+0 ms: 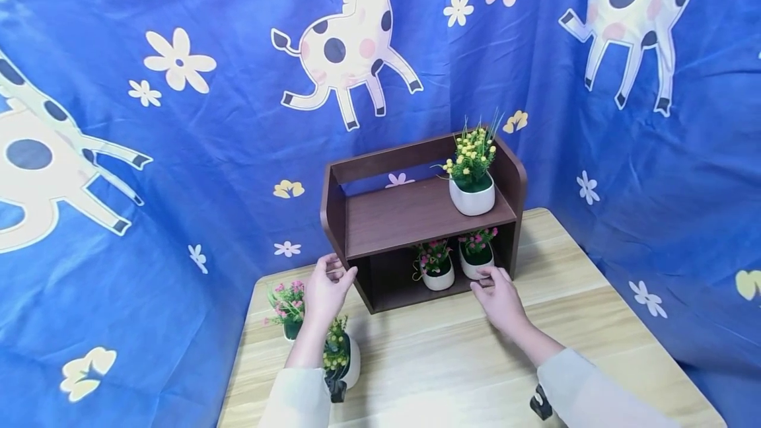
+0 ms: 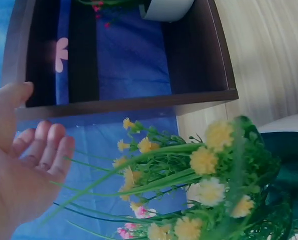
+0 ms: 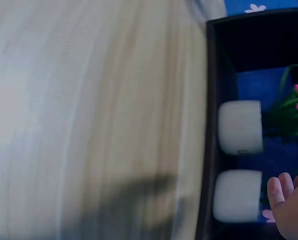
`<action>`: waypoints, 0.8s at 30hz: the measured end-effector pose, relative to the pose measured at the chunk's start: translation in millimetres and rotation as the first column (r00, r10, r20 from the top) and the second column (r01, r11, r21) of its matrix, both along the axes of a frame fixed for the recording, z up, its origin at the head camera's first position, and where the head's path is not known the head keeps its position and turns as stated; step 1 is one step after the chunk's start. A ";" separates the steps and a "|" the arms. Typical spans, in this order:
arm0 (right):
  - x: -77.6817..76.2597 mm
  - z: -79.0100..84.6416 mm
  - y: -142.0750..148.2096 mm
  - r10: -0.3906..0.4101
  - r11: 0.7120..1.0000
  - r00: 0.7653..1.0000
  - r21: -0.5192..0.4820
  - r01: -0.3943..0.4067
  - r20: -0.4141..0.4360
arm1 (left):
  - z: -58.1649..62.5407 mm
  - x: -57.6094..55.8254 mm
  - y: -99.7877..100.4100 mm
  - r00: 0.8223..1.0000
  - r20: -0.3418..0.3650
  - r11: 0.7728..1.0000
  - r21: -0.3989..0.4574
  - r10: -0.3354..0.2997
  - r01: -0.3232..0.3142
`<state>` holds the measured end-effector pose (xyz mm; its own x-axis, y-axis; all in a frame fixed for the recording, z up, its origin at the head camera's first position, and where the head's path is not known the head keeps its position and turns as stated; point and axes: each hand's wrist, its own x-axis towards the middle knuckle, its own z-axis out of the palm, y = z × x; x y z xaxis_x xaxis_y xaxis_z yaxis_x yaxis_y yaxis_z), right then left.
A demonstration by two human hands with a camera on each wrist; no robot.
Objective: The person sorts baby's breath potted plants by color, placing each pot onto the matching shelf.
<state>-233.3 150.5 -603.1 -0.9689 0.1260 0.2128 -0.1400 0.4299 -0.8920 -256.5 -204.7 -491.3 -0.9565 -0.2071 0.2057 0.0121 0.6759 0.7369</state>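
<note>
A dark brown two-tier desktop shelf (image 1: pixel 410 216) stands on the table. My left hand (image 1: pixel 328 289) holds its left side panel, thumb on the inner side and bent fingers on the outer side, as the left wrist view shows (image 2: pixel 29 165). My right hand (image 1: pixel 498 299) is at the lower tier, its loosely bent fingertips right at the rim of a white pot (image 3: pixel 237 196) with pink flowers. Another white pot (image 1: pixel 438 279) with pink flowers stands left of it. On the upper tier, at the right, is a white pot of yellow flowers (image 1: pixel 472 198).
Left of the shelf, a pot of pink flowers (image 1: pixel 290 302) and a pot of yellow flowers (image 1: pixel 337 352) stand on the wooden table (image 1: pixel 428 355), partly hidden by my left arm. A blue curtain (image 1: pixel 226 117) with giraffes hangs around the table's back and sides.
</note>
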 end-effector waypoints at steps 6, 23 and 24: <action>-1.4 18.8 20.9 -0.028 0.998 1.000 -0.056 0.028 -0.008 | -0.4 22.6 9.1 0.999 0.047 0.997 -0.068 -0.022 0.025; -14.9 57.8 80.1 -0.229 0.969 0.971 -0.115 0.220 -0.065 | -20.3 116.7 41.1 1.000 -0.007 0.995 -0.094 -0.026 0.026; -16.6 59.6 81.0 -0.228 0.969 0.971 -0.111 0.219 -0.075 | -22.7 124.0 39.7 1.000 -0.009 0.994 -0.104 -0.016 0.015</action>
<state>-249.9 231.5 -543.6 -0.8922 0.3623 0.2696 -0.1295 0.3667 -0.9213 -132.5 -165.0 -514.0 -0.9573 -0.1693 0.2345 0.0298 0.7487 0.6623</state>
